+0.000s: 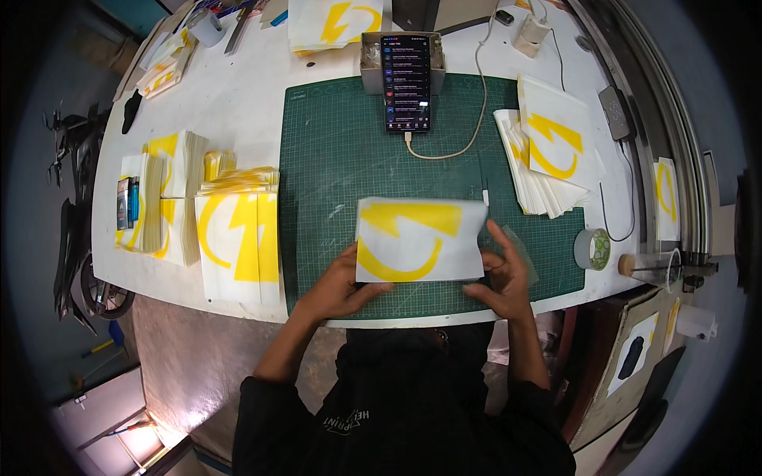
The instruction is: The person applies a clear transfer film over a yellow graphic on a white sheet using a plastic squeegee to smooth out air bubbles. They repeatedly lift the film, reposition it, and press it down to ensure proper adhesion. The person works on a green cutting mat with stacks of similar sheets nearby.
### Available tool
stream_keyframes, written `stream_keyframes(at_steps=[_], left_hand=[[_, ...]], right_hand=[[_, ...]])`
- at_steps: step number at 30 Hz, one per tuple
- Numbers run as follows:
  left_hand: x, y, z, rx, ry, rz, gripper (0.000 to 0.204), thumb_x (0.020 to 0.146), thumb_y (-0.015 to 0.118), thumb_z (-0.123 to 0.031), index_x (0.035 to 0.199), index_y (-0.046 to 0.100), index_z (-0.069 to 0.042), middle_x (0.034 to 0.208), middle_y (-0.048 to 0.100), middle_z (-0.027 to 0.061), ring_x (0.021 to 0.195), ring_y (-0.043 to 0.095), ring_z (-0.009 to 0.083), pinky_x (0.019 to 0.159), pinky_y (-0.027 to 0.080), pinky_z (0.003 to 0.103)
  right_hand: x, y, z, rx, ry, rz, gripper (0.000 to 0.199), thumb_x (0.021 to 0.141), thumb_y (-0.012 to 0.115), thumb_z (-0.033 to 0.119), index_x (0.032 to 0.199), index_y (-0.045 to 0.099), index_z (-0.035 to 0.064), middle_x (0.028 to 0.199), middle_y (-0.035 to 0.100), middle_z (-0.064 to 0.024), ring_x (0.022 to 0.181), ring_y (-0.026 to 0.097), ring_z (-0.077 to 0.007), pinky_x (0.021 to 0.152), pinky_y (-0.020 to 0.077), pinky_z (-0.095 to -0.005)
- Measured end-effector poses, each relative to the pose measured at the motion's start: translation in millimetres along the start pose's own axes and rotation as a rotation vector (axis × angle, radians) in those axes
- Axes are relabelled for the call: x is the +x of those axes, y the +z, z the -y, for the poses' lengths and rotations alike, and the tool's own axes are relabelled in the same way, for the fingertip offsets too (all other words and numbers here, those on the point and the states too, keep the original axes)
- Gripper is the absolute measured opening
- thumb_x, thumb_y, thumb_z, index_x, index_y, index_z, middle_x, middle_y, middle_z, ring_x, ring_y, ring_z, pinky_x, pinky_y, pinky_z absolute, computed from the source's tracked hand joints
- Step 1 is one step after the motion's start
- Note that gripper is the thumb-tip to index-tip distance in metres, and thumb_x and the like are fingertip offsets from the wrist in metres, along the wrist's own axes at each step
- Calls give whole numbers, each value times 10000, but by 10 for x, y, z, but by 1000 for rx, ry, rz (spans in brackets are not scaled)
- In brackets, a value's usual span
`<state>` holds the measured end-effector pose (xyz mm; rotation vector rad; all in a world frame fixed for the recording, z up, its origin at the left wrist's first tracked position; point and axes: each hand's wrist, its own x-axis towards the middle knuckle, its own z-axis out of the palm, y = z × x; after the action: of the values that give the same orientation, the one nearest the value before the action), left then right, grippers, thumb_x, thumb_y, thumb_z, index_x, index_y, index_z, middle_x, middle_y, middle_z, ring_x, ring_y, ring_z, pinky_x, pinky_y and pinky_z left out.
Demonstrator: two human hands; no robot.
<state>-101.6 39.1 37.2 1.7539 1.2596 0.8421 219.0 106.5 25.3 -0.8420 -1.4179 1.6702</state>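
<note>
A white paper sheet [413,246] with a yellow printed shape is in front of me, over the near part of the green cutting mat [341,159]. My left hand [340,287] holds its left edge, fingers partly hidden behind the paper and thumb along the lower edge. At the right edge is my right hand [509,274], its fingers apart, index finger stretched upward and thumb near the lower right corner. Some fingertips seem to touch the paper's edge. A thin translucent sheet [521,252] shows behind the right hand.
Stacks of yellow-printed paper [238,238] stand at the left, with a fanned pile [548,159] at the right. A phone [407,83] leans on a small box at the back, its white cable [476,103] curving over the mat. A tape roll [592,249] sits near the right edge.
</note>
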Motion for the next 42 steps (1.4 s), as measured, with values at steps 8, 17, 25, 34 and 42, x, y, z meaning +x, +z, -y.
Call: stream_keyframes(at_steps=[8,17,25,34,42], left_hand=[[57,97,91,-262,-127,-23,232,1008,766,-211,1092,795,3,788,742,75,655,626,107,626,506,296],[207,177,25,-385,-380,-243,354,1077,685,-292,1043,784,45,793,742,37,708,601,57,634,499,280],[267,311,65,-363,-364,-369,337,1080,676,-272,1066,757,55,898,776,86,788,652,77,704,529,283],[153,512,-80,88,-96,-784,412,937,802,-57,1298,610,-12,1194,726,162,1116,686,193,994,529,389],[154,712,-151,792,177,-340,330,922,787,-142,1244,757,-73,1260,752,84,1249,682,289,1139,475,520]], right_hand=[[50,8,-109,-53,95,-111,950,913,778,-81,1675,217,9,1183,762,-202,1124,740,-207,1018,550,-344],[201,97,-122,-124,135,-297,783,953,728,-98,1613,316,-13,957,743,-111,900,718,-107,794,553,-228],[196,195,-14,-80,144,-339,687,942,780,-43,1531,427,-10,857,715,-26,767,636,-38,693,468,-182],[281,99,-19,-213,236,-315,628,915,841,54,1444,516,-40,752,665,19,647,527,1,601,392,-186],[344,168,-6,-278,218,-319,638,888,864,71,1414,525,-52,844,699,-37,673,574,-25,594,423,-203]])
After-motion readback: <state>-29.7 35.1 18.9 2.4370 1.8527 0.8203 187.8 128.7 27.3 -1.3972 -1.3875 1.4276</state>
